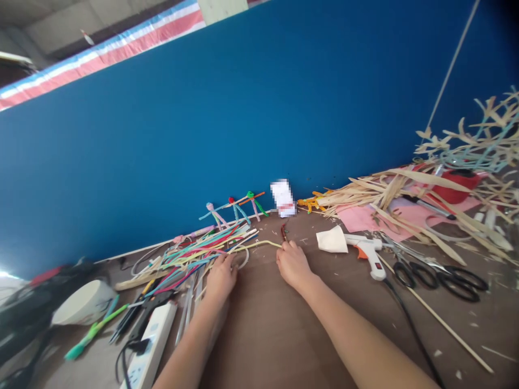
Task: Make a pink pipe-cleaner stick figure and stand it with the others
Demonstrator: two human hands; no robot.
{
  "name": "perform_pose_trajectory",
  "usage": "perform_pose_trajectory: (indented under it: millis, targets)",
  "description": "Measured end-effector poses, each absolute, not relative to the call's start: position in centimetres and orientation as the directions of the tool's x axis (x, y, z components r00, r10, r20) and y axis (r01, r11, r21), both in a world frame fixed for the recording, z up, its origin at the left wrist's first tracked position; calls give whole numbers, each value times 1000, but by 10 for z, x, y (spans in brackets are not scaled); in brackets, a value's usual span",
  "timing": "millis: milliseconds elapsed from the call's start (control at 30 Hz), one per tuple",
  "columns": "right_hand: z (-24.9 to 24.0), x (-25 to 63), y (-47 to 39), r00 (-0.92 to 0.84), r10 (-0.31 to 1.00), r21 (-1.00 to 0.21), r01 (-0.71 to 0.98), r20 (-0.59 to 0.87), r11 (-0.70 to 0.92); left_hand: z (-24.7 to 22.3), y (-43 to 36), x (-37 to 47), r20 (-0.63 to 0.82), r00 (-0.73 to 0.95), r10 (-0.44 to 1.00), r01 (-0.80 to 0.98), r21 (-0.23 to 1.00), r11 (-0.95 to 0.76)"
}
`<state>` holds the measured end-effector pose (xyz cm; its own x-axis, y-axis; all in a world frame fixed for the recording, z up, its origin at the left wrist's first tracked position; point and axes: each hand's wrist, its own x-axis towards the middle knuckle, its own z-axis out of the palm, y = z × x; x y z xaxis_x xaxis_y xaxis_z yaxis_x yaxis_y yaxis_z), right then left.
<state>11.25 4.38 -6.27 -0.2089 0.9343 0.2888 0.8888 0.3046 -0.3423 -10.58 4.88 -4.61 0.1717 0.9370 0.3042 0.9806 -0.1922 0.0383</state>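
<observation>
My left hand (221,275) rests on the brown table (275,324) at the edge of a pile of coloured pipe cleaners (198,251), fingers curled on a pale yellow strand (259,245). My right hand (292,265) pinches the other end of that strand, next to a small dark red piece (283,232). Three pipe-cleaner stick figures (235,209) lean against the blue wall (243,119) behind.
A white glue gun (368,253) with a black cord lies to the right, then black scissors (441,275), a thin wooden stick (441,324), dried straw strips (397,194) on pink paper. At left are a power strip (152,337), a white bowl (83,302), pliers and a green pen.
</observation>
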Motion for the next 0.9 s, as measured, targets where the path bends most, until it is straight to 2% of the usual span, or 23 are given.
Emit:
perform_pose_trajectory:
  millis: [167, 300, 433, 600, 800, 900]
  targets:
    - [-61, 111, 41, -187, 944, -407, 866, 272, 289, -46, 63, -108, 350, 138, 927, 990, -30, -137]
    - [-63, 111, 42, -166, 940, -456, 840, 297, 293, -41, 75, -112, 258, 154, 954, 987, -81, -138]
    - [-70, 110, 45, -140, 925, -508, 801, 354, 316, -42, 72, -108, 192, 179, 965, 983, -81, -166]
    - [-71, 108, 47, -134, 921, -536, 779, 365, 326, -43, 66, -105, 164, 133, 977, 991, -30, -130]
    - [-69, 110, 45, -124, 905, -544, 763, 407, 349, -26, 78, -119, 134, 23, 991, 996, 86, -34]
    - [-69, 110, 46, -117, 903, -553, 755, 413, 351, -14, 88, -131, 41, -20, 999, 984, 180, 13]
